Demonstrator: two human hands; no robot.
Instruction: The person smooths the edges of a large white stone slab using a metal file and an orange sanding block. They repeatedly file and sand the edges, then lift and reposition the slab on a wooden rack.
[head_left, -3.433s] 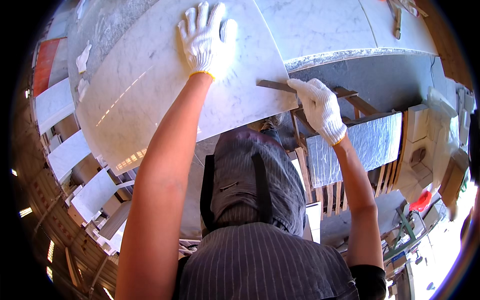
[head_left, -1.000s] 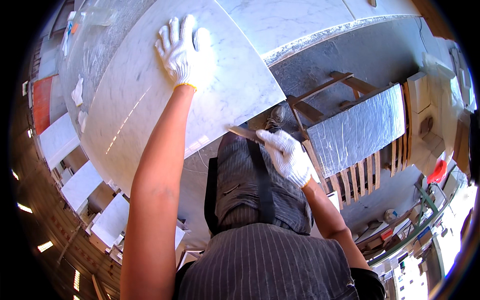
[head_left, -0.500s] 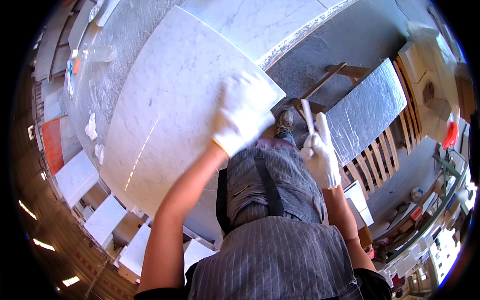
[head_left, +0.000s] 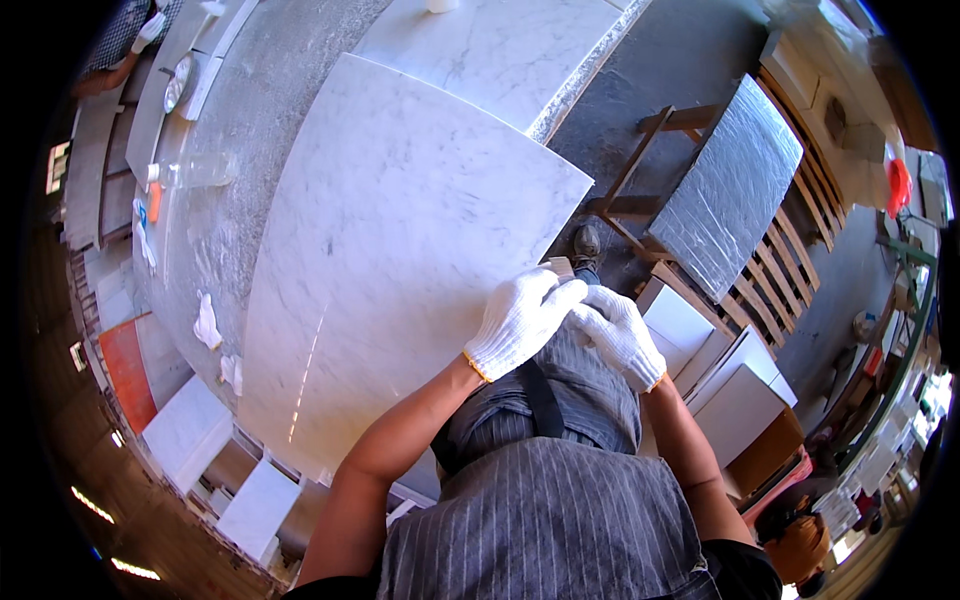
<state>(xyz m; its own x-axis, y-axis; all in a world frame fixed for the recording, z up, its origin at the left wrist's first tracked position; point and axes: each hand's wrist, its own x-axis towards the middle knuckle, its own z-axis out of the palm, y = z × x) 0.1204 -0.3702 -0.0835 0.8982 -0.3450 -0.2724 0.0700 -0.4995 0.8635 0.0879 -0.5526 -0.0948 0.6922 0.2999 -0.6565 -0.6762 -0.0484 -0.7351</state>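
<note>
My left hand [head_left: 522, 322], in a white knit glove, and my right hand [head_left: 620, 340], gloved likewise, meet in front of my apron at the slab's near right edge. A small, flat, pale strip [head_left: 561, 267] sticks out beyond their fingers. Both hands are closed around its near end, which the gloves hide. Beneath and left of my left hand lies a large white marble slab [head_left: 390, 210] with faint grey veins. A short dashed streak of light falls across its lower left part.
Behind lies another marble slab [head_left: 480, 50]. At right are a wooden trestle [head_left: 634, 165], a film-wrapped panel [head_left: 728, 185] and a slatted pallet [head_left: 775, 265]. At left lie a clear bottle [head_left: 203, 170] and a white glove [head_left: 207, 322]. Another person's gloved hand [head_left: 150, 32] shows far left.
My left hand has come off the middle of the slab, moving right and nearer to meet my right hand. My right hand has drawn slightly left, lowering the upright strip between both hands.
</note>
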